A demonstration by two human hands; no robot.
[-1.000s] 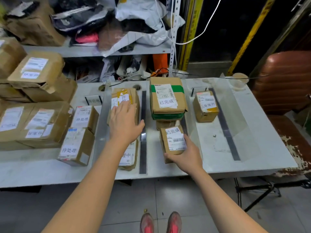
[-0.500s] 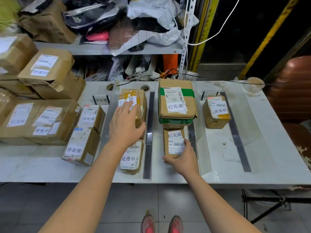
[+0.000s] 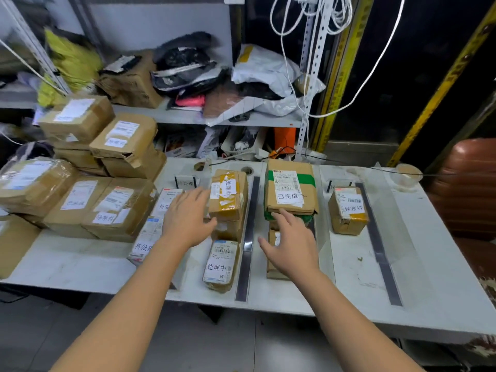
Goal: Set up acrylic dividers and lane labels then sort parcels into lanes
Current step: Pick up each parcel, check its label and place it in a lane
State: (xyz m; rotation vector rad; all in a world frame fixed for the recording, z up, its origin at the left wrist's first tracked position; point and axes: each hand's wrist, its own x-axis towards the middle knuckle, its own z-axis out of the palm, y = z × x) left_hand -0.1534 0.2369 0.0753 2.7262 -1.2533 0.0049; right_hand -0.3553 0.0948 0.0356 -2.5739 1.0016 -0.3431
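On the white table [image 3: 349,296], clear acrylic dividers on dark base strips [image 3: 248,237] split the top into lanes. My left hand [image 3: 188,221] hovers open, fingers spread, beside a brown parcel stack with yellow tape [image 3: 228,200]. A flat parcel with a white label [image 3: 221,264] lies in front of that stack. My right hand [image 3: 292,242] is open above a small brown parcel [image 3: 272,267], hiding most of it. Behind it sits a large parcel with green tape [image 3: 290,189]. A single small box [image 3: 347,209] stands in the right lane. A lane label stand [image 3: 185,182] stands at the back.
Several stacked brown parcels [image 3: 88,183] crowd the table's left side. Two small labelled boxes [image 3: 150,234] sit left of my left hand. A shelf [image 3: 188,116] behind holds bags and clutter. A plastic cup [image 3: 408,175] and a brown chair [image 3: 469,189] are at right.
My right hand has let go of the small parcel and lifted open above it. My left hand has come off the taped stack toward the left. The camera tilted up.
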